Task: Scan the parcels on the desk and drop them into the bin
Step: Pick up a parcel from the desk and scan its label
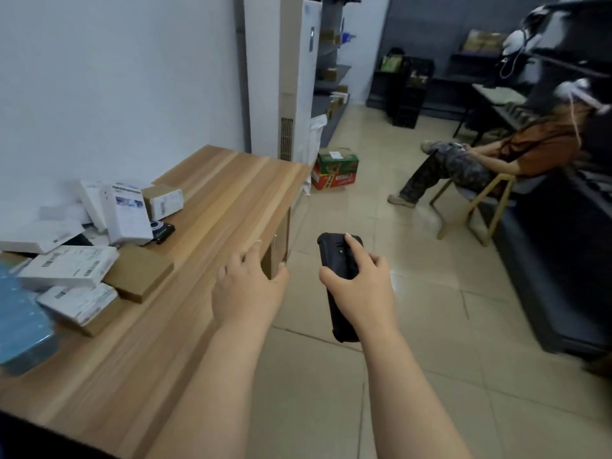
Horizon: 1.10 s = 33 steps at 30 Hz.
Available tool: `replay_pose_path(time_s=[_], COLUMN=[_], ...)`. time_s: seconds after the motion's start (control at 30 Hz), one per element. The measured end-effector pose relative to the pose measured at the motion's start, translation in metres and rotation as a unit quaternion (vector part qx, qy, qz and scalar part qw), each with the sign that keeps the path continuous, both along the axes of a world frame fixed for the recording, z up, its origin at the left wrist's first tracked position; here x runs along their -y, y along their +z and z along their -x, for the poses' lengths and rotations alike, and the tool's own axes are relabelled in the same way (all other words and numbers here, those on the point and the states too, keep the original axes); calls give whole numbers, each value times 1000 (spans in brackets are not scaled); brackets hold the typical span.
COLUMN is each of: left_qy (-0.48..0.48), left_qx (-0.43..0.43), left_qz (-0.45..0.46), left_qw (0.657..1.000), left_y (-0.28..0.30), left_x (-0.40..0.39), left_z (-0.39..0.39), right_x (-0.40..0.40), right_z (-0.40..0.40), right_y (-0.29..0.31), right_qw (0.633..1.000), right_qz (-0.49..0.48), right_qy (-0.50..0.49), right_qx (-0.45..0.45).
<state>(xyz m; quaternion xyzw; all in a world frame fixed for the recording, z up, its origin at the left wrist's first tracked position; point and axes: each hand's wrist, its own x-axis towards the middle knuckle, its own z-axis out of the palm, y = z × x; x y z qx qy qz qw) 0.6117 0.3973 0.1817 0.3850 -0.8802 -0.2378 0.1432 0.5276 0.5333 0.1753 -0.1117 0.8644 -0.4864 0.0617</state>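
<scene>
My left hand (246, 289) grips a small brown cardboard parcel (275, 256) at the desk's front edge, fingers over its top and thumb on its right side. To its right, over the floor, my right hand (359, 293) holds a black handheld scanner (337, 256), with the index finger lying on its upper face. Several white and brown parcels (69, 265) lie piled on the left part of the wooden desk (212, 207). I see no bin.
A blue wrapped item (20, 319) lies at the desk's left edge. A tall white unit (281, 77) stands behind the desk, with a red-green carton (336, 168) on the tiled floor beside it. A person (480, 160) sits on a chair at the right, by dark shelving.
</scene>
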Motion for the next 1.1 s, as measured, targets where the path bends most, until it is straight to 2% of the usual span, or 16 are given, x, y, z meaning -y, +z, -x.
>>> replay_pose_path(time_s=[0.27,0.47,0.67,0.87,1.1], left_qy=[-19,-32,-6,51,203], left_qx=[7,-6,-2,21,4], left_qz=[-4,-10,-6,-6,-9], left_qw=[1000,999,1000,998,979], left_y=[-3,2,17,3,-7], left_x=[18,81,160,231,313], left_z=[117,216,295,334,373], right_x=[5,75,157,236,358], right_z=[105,209,293,351,423], right_y=[-13,1,12,-3,-14], right_qw=[1000,1000,1000,998,978], right_qz=[2,7,13,-5,9], right_qy=[-23,-16,-2,57,208], right_qx=[17,-8,-23,12,17])
